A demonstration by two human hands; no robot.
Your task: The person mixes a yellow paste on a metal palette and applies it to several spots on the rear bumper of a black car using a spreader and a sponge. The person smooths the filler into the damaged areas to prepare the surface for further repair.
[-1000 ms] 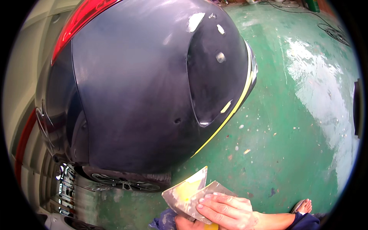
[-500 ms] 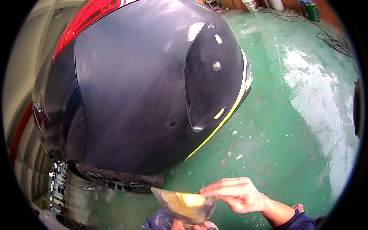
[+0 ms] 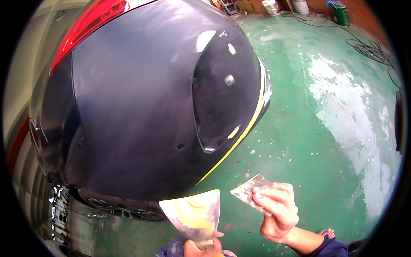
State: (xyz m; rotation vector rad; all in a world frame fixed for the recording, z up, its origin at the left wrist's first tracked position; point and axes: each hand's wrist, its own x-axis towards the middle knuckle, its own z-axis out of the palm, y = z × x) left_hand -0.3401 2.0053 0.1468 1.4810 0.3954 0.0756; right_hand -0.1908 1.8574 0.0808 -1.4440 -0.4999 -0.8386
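My left hand [image 3: 202, 248] grips the handle of a wide putty knife [image 3: 209, 223], blade upward, at the bottom of the view. Yellow filler [image 3: 192, 208] is smeared over that blade. In my right hand [image 3: 280, 210], pinched between thumb and fingers, is a small flat metal spreader [image 3: 247, 192] with a trace of yellow on it. The two tools are apart. Beyond them stands a dark car bumper [image 3: 137, 115]. It carries a yellow patch [image 3: 233, 131] near its lower edge and pale patches, one large [image 3: 205, 41] at the top of the recessed panel [image 3: 222, 103].
A red tail light [image 3: 90, 25] tops the bumper; a car wheel [image 3: 122, 210] shows below it. The green floor [image 3: 291, 128] has a wet, shiny area at right. White buckets [image 3: 270, 7], a green can [image 3: 341, 14] and a black cable [image 3: 370, 50] lie along the far wall.
My right hand has lifted its spreader away from the putty knife and turned it upward. The putty knife has tilted more upright. The whole view has shifted slightly.
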